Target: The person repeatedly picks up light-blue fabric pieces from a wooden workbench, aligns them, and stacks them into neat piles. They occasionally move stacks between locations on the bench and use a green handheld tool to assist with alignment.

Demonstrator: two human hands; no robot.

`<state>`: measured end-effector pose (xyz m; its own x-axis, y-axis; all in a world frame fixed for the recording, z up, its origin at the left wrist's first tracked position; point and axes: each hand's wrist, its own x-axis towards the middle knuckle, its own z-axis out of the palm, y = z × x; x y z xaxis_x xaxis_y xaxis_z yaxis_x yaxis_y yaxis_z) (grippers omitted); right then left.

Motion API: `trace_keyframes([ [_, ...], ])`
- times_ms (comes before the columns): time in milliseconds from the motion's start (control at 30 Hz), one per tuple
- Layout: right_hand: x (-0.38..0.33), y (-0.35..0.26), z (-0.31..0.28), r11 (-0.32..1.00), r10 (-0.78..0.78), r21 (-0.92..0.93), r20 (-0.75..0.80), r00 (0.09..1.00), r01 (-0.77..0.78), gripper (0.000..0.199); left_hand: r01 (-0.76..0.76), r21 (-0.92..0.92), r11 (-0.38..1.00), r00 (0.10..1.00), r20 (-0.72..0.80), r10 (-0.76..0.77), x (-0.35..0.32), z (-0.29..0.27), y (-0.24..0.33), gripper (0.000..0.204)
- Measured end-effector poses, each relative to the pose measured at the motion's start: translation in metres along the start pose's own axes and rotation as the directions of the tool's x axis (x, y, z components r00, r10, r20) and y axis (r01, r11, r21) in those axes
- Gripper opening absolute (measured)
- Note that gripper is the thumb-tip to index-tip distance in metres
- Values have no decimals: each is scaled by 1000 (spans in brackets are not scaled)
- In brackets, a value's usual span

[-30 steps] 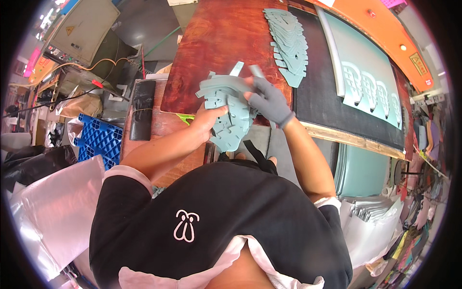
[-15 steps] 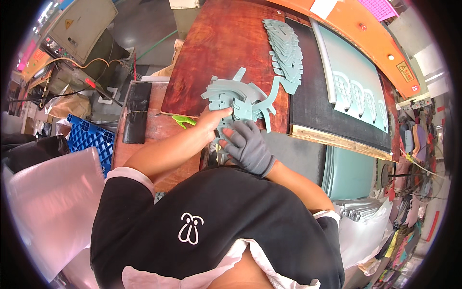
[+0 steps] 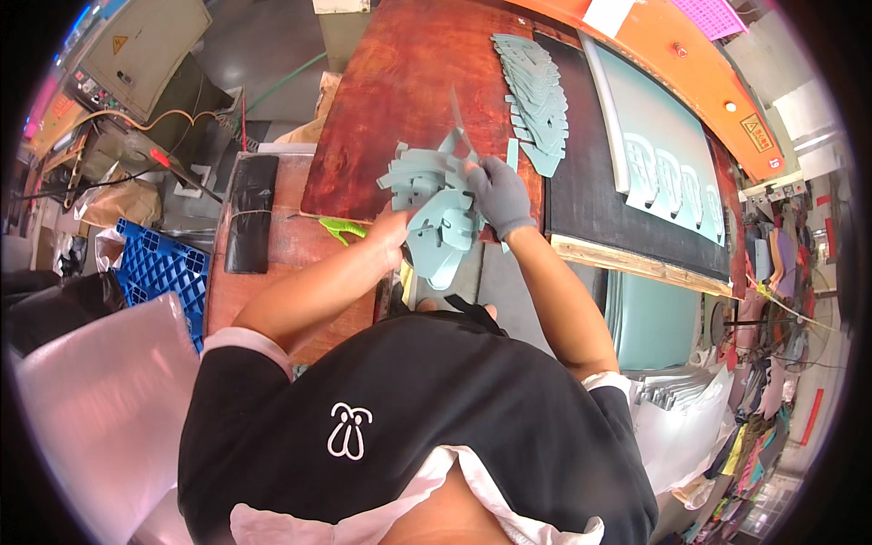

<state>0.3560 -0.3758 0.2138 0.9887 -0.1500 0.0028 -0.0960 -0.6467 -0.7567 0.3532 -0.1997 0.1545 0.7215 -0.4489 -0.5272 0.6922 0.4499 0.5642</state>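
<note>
Centrally, left hand (image 3: 394,228) is clasping green pieces (image 3: 439,225) | right hand (image 3: 502,196) is seemingly pinching strip (image 3: 457,111) | loose overlap is perhaps risking slippage

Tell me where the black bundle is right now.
In the head view, left of centre, the black bundle lies on the reddish board, right of the blue pallet and left of the left hand.

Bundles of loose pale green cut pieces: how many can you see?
2. The held bundle is in the left hand, with the gloved right hand at its right side; the fanned bundle lies along the red board's right edge. Others could be hidden.
</note>
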Motion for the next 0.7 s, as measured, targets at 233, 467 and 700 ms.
trace_keyframes([
  [233, -73, 55, -1, 927, 40, 373, -27, 999, -27, 39, -112, 67, 991, 994, -9, 113, 4, -8, -9, 40],
  [467, -99, 65, 26, 455, 269, 671, 522, 809, -585, 68, -377, 232, 897, 922, 3, 387, -14, 3, -23, 52],
  [700, -94, 79, 56, 277, 153, 863, 395, 906, -423, 66, -389, 215, 896, 921, 106, 375, -19, 2, -22, 57],
])
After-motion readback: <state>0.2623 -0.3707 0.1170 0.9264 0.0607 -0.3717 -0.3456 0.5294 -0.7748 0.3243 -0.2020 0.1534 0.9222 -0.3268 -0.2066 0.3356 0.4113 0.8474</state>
